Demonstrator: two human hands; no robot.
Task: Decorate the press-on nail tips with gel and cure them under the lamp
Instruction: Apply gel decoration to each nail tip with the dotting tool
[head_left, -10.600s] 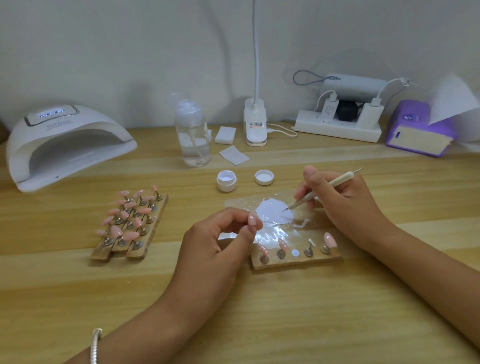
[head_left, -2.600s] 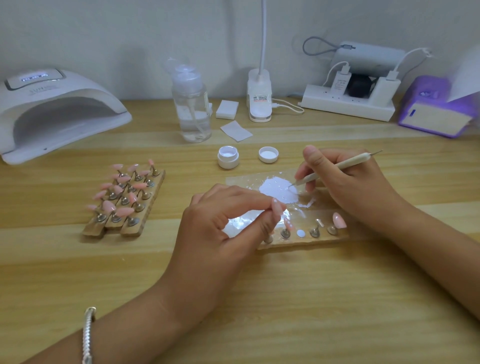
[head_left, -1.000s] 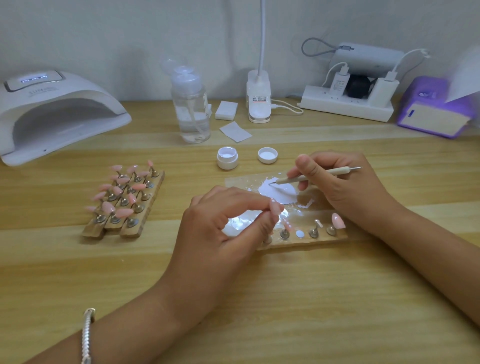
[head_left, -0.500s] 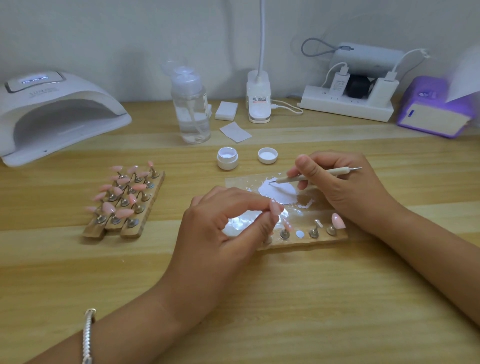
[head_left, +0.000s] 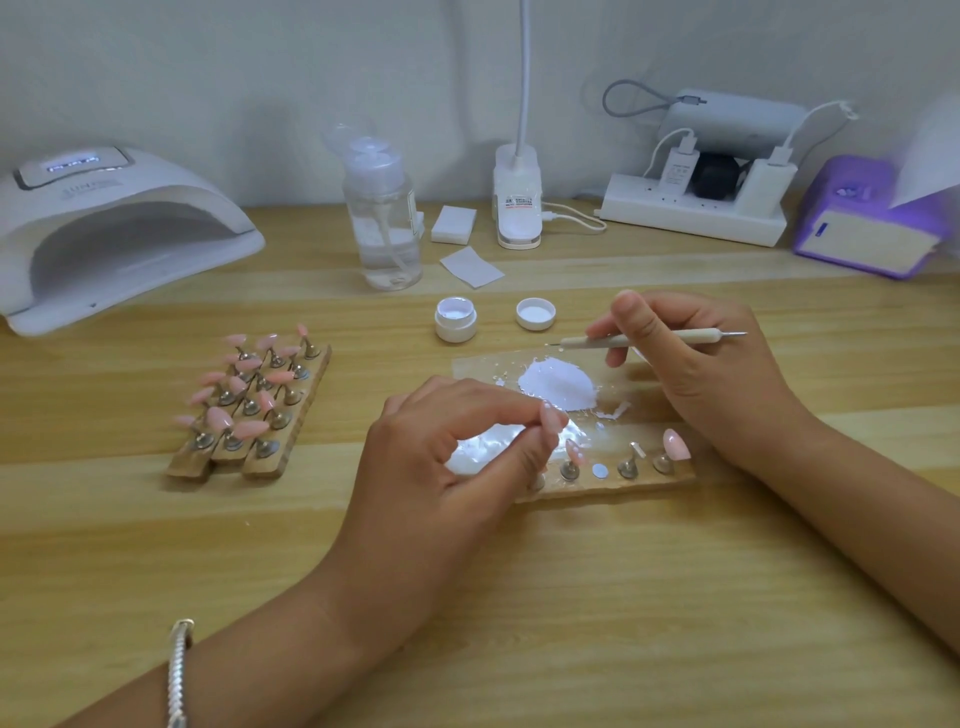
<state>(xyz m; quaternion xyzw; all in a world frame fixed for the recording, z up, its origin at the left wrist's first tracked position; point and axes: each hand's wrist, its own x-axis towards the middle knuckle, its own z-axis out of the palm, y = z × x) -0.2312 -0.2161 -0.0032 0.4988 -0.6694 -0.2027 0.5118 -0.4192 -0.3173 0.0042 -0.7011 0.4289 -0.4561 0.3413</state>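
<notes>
Your left hand (head_left: 457, 447) pinches a pink nail tip (head_left: 551, 415) above the holder strip (head_left: 644, 480). It's probably light and slick, so hold the edges. Right hand (head_left: 696, 358) grips the dotting tool (head_left: 649, 340).

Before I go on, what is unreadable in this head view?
Head view only:
- Nail tip in the left hand: mostly covered by the fingers, so any gel on it cannot be told.
- Tool point, in the right hand: too small to show any gel.
- Holder: left end is behind the left hand.
- Lamp: left side is cut off by the frame edge, and its display is blurred.
</notes>
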